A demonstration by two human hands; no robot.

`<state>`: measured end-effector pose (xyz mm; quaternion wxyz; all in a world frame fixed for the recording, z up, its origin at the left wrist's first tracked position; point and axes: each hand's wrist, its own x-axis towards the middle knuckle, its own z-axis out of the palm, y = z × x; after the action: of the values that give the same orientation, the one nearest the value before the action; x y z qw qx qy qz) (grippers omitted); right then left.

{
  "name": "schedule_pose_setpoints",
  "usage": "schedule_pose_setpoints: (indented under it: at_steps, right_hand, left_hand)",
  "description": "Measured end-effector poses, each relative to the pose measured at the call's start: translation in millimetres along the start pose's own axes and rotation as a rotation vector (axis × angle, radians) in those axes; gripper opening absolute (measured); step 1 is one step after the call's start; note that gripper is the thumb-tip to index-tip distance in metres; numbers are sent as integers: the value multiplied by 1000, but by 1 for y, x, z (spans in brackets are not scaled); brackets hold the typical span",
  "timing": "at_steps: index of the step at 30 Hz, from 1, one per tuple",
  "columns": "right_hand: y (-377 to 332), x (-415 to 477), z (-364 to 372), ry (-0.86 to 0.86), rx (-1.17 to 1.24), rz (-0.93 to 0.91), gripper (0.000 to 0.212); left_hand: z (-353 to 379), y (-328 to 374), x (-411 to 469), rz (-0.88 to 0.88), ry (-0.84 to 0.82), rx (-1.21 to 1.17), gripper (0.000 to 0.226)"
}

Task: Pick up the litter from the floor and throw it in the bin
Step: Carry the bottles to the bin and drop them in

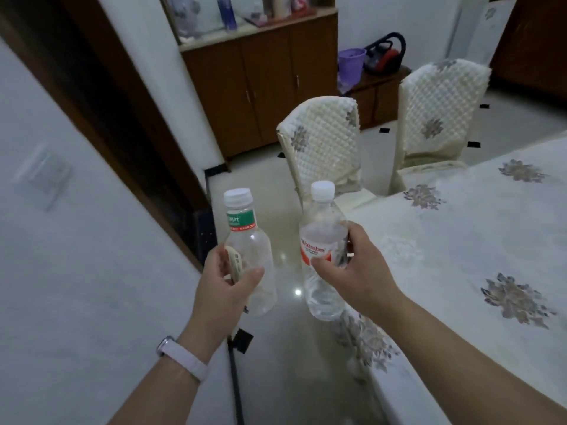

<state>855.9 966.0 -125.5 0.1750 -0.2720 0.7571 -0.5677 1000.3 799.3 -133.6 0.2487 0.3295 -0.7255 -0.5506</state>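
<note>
At seven o'clock the left forearm comes up into view with a white wristband [181, 358] round the wrist. The left hand [224, 294] grasps a clear plastic bottle with a green label [242, 223], thumb in front and fingers curled round the far side of its lower half. The bottle stands nearly upright, white cap on top, and looks empty. Just beside it, toward five o'clock, the right hand [352, 271] comes in and grips a second clear bottle with a red label [319, 216] round its middle, thumb across the label and fingers wrapped round the right side. This one is upright too, capped in white. The two bottles are near each other but apart, both held in the air above the glossy pale floor [285, 348].

At three to four o'clock lies the surface [478, 240], covered with a cream cloth with grey flower motifs; its near corner hangs just beside the right forearm. A white wall [76, 271] fills nine o'clock.

Farther off, at one o'clock, two chairs with quilted cream covers [325, 148] stand at the surface's far end. Beyond them, at twelve o'clock, is a brown wooden cabinet [264, 87], and toward one o'clock a purple bucket [351, 64] sits on a low unit next to a red and black appliance [385, 55].
</note>
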Motion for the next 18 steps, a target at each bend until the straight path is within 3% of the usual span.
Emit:
schedule_pose_setpoints:
  at_steps: [10, 18]
  right_hand:
    - [-13, 159, 56, -88, -72, -11, 38]
    - [-34, 279, 123, 4, -132, -2, 38]
  left_hand:
    - [-42, -11, 143, 5, 79, -39, 52]
    - [-65, -28, 306, 115, -21, -148, 51]
